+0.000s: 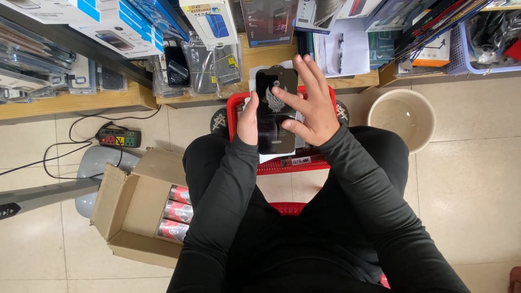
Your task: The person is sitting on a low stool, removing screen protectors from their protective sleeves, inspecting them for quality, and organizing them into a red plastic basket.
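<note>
Nearby, cans [175, 212] in cardboard box [124, 209].

Blue-white boxes [122, 27] on shelf; open cardboard box [135, 209] on floor.

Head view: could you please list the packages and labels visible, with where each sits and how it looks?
Black phone-shaped pack: held in left hand, under right hand.
White-blue boxes: upper-left shelf.
Clear sleeves: hanging behind.
Cardboard box: floor, left, open.
</note>
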